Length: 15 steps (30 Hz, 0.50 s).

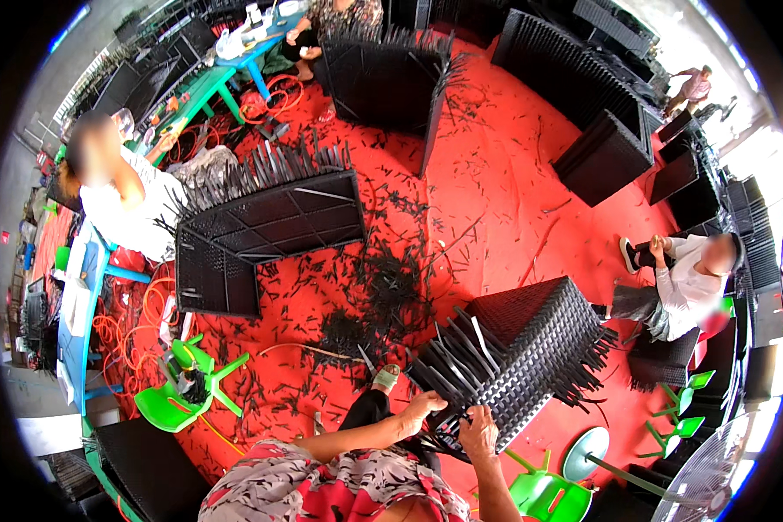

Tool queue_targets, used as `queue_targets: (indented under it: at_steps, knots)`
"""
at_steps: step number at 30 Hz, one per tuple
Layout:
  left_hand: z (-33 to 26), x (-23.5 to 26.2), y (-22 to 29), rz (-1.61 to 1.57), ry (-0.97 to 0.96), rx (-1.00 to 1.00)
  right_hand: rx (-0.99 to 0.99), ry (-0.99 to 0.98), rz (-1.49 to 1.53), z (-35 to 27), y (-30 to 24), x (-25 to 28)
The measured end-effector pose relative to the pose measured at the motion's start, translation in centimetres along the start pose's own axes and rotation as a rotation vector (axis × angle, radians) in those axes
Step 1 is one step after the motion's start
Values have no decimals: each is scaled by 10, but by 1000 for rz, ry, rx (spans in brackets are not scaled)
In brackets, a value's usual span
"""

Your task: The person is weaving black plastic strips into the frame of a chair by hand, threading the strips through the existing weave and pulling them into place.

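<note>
In front of me stands a black woven wicker furniture piece [531, 383], tilted on the red floor, with loose strip ends bristling from its edges. My left hand [421, 412] is closed at its near left corner, its fingers pinched on a black strip. Just to the right, my right hand [478, 432] is curled at the same near edge, fingers bent on the strips there. The exact strip ends are partly hidden by my fingers. A fan of loose black strips [461, 355] rises just beyond my hands.
Strip offcuts [391, 283] litter the red floor covering [487, 235]. A green chair [187, 387] stands to the left and a green stool [548, 491] at lower right. A pedestal fan [713, 487] is near right. People sit or stand around other black wicker pieces [270, 217].
</note>
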State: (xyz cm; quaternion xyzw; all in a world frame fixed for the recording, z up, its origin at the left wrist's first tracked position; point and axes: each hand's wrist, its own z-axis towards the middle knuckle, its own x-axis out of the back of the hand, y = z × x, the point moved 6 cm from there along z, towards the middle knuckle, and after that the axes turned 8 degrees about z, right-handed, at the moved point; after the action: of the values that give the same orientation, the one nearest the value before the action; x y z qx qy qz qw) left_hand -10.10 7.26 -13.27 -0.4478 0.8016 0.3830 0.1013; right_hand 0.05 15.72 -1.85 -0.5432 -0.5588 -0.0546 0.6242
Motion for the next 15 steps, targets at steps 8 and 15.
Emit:
queue_targets:
  at_steps: [8,15]
  knots:
    - [26,18,10,1052,235,-290,310,138,12,-4,29,-12]
    - [-25,53,55,522,524,-385,-84,483,382,-83,99,50]
